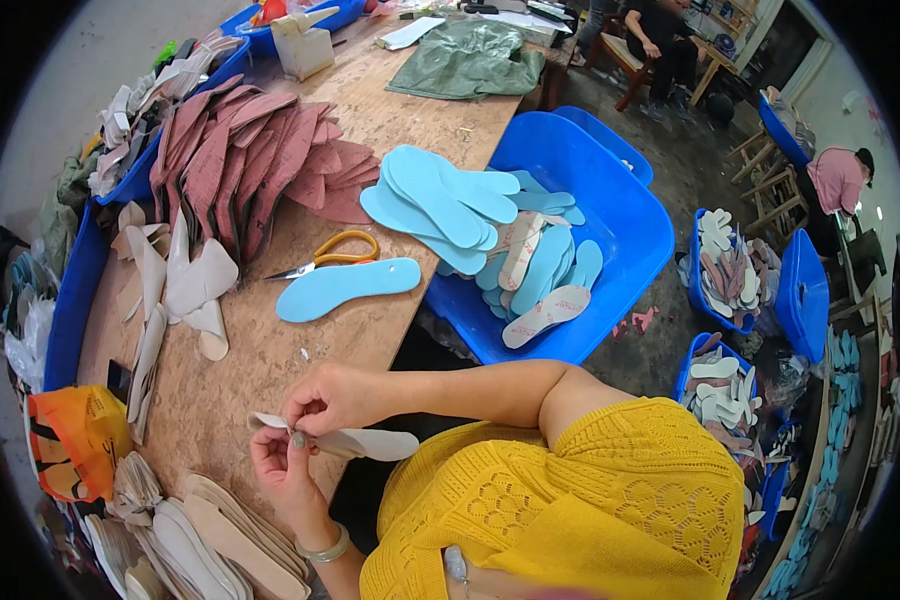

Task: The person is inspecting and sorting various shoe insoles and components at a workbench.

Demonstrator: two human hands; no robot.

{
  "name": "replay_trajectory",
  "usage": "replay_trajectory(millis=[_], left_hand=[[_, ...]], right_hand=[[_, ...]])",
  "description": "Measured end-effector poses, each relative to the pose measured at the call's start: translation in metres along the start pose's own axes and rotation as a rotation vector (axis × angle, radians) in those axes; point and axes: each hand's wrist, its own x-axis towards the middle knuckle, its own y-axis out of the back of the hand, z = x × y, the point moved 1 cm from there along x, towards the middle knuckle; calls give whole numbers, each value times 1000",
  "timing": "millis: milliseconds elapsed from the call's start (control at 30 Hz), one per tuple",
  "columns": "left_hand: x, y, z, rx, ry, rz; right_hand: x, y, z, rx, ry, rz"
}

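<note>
Head view: I'm pinching a beige insole [355,441] just above the wooden table [270,360] edge, left hand [282,468] grasping beneath, right hand [332,398] gripping its paper backing [267,420]; I'd judge slow, even peeling best, scissors [330,256] and blue insole [345,287] lying beyond

Bright, even daylight is filling the scene, shadows are lying soft, fisheye distortion is bending edges, and black vignetting is ringing the sharp frame.
</note>
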Motion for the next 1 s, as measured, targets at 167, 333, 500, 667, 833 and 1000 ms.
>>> replay_trajectory(millis=[167, 333, 500, 667, 833, 1000], left_hand=[[15, 1, 7, 124, -15, -34], [72, -28, 16, -84, -39, -68], [137, -4, 3, -537, -65, -63], [181, 33, -26, -646, -58, 121], [197, 98, -66, -495, -21, 339], [189, 167, -72, -414, 36, 584]], right_hand=[[8, 1, 0, 187, -84, 70], [25, 43, 9, 497, -46, 419], [38, 107, 16, 928, 174, 650], [36, 149, 26, 990, 185, 844], [24, 162, -3, 795, 386, 967], [28, 157, -10, 697, 452, 898]])
